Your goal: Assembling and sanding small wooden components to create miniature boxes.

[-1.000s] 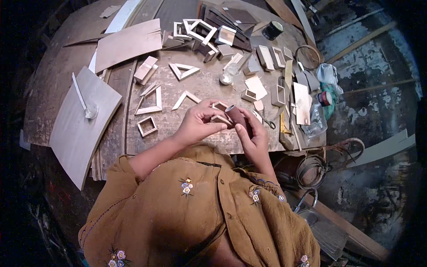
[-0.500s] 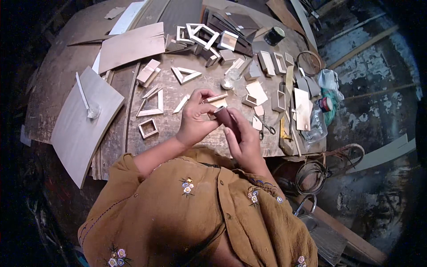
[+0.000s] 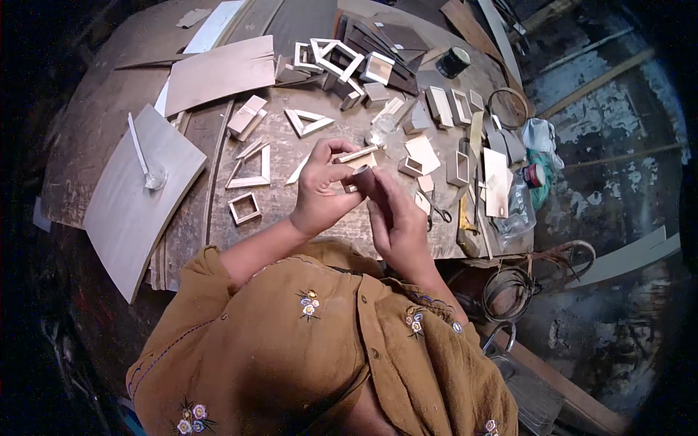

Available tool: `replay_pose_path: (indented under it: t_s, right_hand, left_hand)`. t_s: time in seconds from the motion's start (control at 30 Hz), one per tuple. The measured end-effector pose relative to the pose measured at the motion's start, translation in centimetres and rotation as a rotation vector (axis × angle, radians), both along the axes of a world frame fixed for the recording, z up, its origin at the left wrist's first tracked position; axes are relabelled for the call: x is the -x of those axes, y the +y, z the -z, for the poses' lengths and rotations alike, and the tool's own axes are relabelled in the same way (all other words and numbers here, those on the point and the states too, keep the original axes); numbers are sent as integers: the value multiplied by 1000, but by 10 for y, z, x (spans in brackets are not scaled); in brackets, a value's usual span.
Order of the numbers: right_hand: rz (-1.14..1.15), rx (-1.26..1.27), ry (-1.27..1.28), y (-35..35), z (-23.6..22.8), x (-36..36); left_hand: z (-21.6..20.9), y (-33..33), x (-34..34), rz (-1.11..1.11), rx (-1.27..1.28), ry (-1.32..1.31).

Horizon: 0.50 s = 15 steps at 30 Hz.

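Left hand [image 3: 320,190]: pinching one wooden piece [image 3: 359,153] above the tabletop [image 3: 278,205]
Right hand [image 3: 400,221]: curling around one brown roll [image 3: 370,183]
Obscured: right hand covering the brown roll's lower part
Scissors [image 3: 436,209]: one pair, lying beside the right hand
Shift: wooden piece now sitting beyond the brown roll's mouth, formerly alongside

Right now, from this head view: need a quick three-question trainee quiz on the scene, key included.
1. What does the right hand hold?
2. True or false: the left hand is empty.
3. Where do the dark, loop-handled scissors lie?
A) Left of both hands
B) Right of both hands
C) On the brown shirt with embroidered flowers

Key:
1. A hollow, dark-brown tube.
2. False; it holds a small, pale wooden piece.
3. B.
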State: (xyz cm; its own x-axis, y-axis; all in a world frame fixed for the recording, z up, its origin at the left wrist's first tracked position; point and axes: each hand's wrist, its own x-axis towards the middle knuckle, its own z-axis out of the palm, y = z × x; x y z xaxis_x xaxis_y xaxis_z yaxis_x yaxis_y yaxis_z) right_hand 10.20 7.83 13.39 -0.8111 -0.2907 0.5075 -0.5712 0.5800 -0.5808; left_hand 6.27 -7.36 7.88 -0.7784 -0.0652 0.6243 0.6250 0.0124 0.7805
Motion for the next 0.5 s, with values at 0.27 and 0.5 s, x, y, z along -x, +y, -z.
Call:
replay_pose_path:
  t_s: [0.27,0.5]
  right_hand:
    - [75,122,-14,9,-2,6]
    - [101,570,-470,22,19,13]
  left_hand:
    - [-10,-4,-3,-29,20,7]
    - [-16,-2,-14,128,95,-6]
